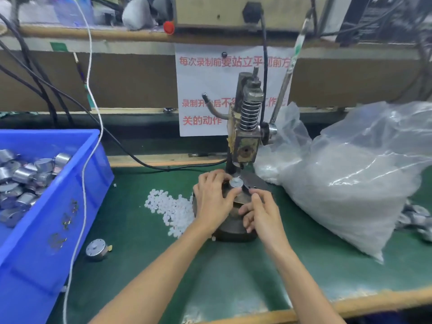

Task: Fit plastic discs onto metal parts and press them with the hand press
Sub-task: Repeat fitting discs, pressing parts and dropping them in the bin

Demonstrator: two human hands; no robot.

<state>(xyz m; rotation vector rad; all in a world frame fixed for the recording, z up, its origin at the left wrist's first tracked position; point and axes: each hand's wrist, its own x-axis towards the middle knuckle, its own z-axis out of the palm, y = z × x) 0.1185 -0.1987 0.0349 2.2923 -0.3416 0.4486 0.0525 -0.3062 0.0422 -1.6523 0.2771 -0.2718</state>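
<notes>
A round silver metal part (235, 183) sits on the base of the hand press (245, 136), under its ram. My left hand (214, 197) grips the part between thumb and fingers. My right hand (259, 212) hovers just to the right of it, fingers half curled; whether it holds a disc I cannot tell. A heap of small white plastic discs (167, 206) lies on the green mat left of the press. One more metal part (97, 249) lies alone on the mat at the lower left.
A blue bin (70, 195) with several metal parts stands at the left. A large clear bag (355, 178) of white discs fills the right side. The press lever (287, 76) rises at the upper right. Cables hang at the back left.
</notes>
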